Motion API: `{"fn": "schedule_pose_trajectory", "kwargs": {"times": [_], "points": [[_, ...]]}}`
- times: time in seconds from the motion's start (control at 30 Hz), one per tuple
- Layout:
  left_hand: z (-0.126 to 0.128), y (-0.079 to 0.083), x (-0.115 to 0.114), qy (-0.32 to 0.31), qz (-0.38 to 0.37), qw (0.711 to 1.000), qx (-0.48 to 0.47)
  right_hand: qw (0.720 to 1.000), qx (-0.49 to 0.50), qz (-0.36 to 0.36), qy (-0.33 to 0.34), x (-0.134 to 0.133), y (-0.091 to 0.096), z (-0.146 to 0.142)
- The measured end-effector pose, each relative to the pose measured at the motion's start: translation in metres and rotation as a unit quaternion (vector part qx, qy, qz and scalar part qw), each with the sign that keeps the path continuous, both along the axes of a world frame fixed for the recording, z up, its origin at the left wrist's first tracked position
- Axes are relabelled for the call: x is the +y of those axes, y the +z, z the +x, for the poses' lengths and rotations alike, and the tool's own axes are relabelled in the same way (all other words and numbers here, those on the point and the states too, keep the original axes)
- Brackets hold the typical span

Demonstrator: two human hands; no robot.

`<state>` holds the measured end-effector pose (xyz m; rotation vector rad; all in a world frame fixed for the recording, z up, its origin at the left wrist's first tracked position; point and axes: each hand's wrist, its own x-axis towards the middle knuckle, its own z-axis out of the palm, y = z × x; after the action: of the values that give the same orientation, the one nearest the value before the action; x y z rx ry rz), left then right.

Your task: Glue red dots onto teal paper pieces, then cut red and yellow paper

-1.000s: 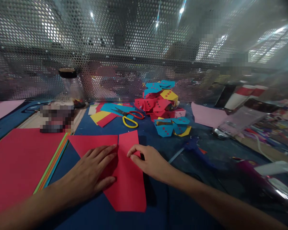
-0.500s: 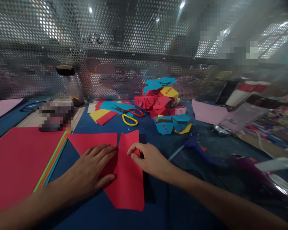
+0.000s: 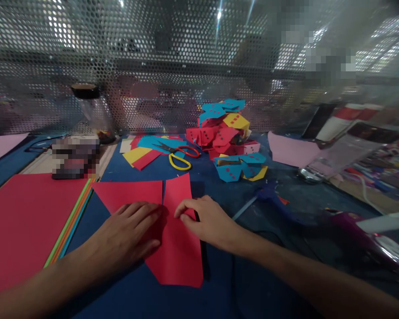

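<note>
A red paper sheet [image 3: 181, 248] lies in front of me, with a narrow gap running down from its top edge between a left part and a right part. My left hand [image 3: 133, 228] rests flat on the left part, fingers stretched toward the gap. On the right part, my right hand [image 3: 199, 217] has thumb and index finger bent together at the paper. The right part's edge looks slightly raised, casting a shadow on the blue table [image 3: 216, 288]. My right hand's other fingers are curled and partly hidden.
Left is a stack of coloured paper [image 3: 26, 221]; behind it are a phone [image 3: 75, 166] and a jar [image 3: 93, 113]. Scissors [image 3: 179, 161] lie on paper scraps. Dotted folded paper pieces [image 3: 219, 133] are piled centrally. A blue glue gun [image 3: 272, 199] and purple tool [image 3: 359, 232] lie right.
The view has shifted slightly. The paper's right part has turned a little, its top leaning left and its lower corner out to the right. Both hands stay in nearly the same places.
</note>
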<state>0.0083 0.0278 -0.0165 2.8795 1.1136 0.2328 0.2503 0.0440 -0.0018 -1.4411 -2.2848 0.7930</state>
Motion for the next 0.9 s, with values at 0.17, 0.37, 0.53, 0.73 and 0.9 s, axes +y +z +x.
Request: {"fn": "schedule_pose_trajectory", "kwargs": {"times": [0.17, 0.37, 0.53, 0.73, 0.9], "points": [[-0.001, 0.001, 0.0, 0.0, 0.009, 1.0, 0.001, 1.0, -0.011, -0.001, -0.003, 0.0, 0.002, 0.0], [-0.008, -0.004, -0.007, -0.009, 0.009, 1.0, -0.017, 1.0, 0.009, 0.003, 0.004, 0.001, -0.002, 0.003], [-0.011, -0.011, -0.011, -0.028, 0.03, 0.999, -0.026, 0.999, 0.029, -0.004, 0.027, -0.001, 0.004, 0.007], [-0.01, -0.009, -0.012, -0.029, 0.019, 0.999, -0.013, 0.997, 0.05, -0.057, 0.017, -0.011, 0.012, 0.008], [-0.01, -0.006, -0.012, -0.033, 0.011, 0.999, -0.022, 0.999, 0.009, -0.035, -0.018, -0.017, 0.008, 0.003]]}}
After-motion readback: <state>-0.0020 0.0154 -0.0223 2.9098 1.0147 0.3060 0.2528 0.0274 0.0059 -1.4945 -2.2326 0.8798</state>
